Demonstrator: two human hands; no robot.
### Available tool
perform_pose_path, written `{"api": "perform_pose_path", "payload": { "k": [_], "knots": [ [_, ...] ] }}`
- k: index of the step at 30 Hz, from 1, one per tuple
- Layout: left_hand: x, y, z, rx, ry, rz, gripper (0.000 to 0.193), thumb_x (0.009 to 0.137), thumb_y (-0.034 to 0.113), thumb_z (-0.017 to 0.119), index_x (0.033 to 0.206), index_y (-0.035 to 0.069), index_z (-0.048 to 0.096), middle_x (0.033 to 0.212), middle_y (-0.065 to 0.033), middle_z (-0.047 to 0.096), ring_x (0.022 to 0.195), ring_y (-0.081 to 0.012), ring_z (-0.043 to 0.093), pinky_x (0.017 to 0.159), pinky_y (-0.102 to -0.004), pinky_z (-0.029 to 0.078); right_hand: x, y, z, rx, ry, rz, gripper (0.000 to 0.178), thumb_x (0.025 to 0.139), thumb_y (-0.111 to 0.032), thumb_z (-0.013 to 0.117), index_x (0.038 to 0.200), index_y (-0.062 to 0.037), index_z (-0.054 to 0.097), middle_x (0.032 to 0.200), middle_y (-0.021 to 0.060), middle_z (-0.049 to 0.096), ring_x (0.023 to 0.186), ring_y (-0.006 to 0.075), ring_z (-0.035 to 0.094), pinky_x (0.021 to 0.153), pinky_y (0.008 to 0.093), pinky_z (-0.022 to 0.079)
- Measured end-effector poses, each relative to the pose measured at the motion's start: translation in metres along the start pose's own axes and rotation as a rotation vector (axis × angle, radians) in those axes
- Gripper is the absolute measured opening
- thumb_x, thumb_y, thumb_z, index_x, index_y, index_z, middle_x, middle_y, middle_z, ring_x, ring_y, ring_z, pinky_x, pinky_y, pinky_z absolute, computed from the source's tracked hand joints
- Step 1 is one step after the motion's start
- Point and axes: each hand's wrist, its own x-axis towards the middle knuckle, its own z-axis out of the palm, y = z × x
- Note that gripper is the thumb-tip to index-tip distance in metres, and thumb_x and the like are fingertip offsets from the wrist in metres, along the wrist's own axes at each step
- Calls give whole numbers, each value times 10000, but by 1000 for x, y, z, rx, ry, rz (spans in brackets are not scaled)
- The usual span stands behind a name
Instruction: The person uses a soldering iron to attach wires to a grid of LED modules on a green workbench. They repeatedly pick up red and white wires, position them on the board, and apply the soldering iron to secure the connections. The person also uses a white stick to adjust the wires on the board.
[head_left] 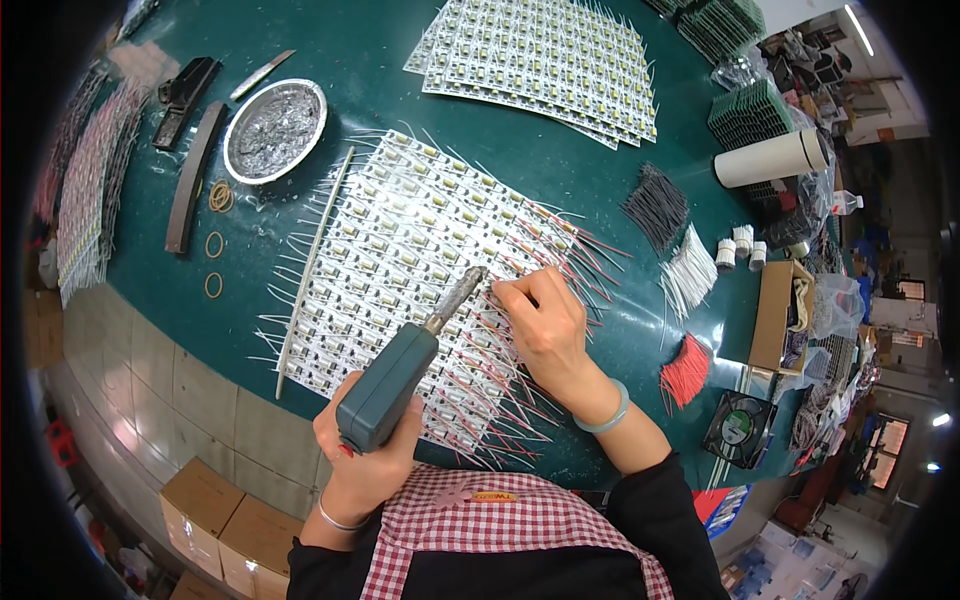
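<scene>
My left hand (365, 455) is wrapped round the dark green body of a soldering gun (388, 385). Its metal tip slants up over a panel of white LED boards (385, 235) lying on the table. Close to that tip, my right hand (548, 325) is pinched at the panel; whatever lies between its fingertips is too small to make out. Red wires (575, 255) fan out from the panel's right side, on both sides of my right hand. Thin white wires cross the boards and stick out at the left, where a long thin strip (318, 265) lies along the panel.
A white bowl of silvery material (272, 135), rubber bands (214, 245) and a dark bar (195, 180) lie left on the green table (370, 50). More LED panels (540, 70) lie at the back. Black (657, 207), white (689, 274) and red wire bundles (685, 370), plus a small fan (738, 428), are right.
</scene>
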Motion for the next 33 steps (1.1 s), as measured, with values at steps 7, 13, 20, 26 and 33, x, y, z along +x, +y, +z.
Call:
{"api": "perform_pose_path", "payload": {
  "k": [7,13,20,26,33],
  "knots": [
    [-5,-8,0,-74,5,-55,198,789,-70,777,975,-70,710,900,-110,705,733,-141,664,650,-281,521,-2,1,2,-5,28,1,276,706,54,672,970,-27,688,867,71,599,765,256,583,617,365,483],
    [-8,-6,-2,-82,50,-76,199,789,-65,783,978,-67,717,903,-105,704,742,-142,664,659,-278,523,1,-5,-4,-19,75,-36,281,712,53,680,982,-26,694,861,72,602,768,261,580,636,363,477],
    [-13,-5,-10,-56,4,-82,205,795,-77,767,995,-71,719,911,-110,706,754,-144,664,654,-279,518,-11,-16,-4,73,11,6,294,725,79,687,1003,-17,696,854,78,599,773,261,566,621,367,476],
    [-17,-7,-9,-73,-5,-107,192,788,-86,756,974,-74,709,904,-127,709,751,-166,672,657,-291,524,-12,-16,0,75,-13,10,294,726,84,683,1005,-10,695,858,83,584,780,263,561,608,369,479],
    [-21,-14,-8,-12,-18,-38,160,783,-79,760,929,-60,697,884,-149,704,731,-214,688,661,-313,535,-11,-18,0,46,-23,6,284,731,70,675,1007,6,692,862,90,581,785,268,562,610,372,481]
  ]
}}
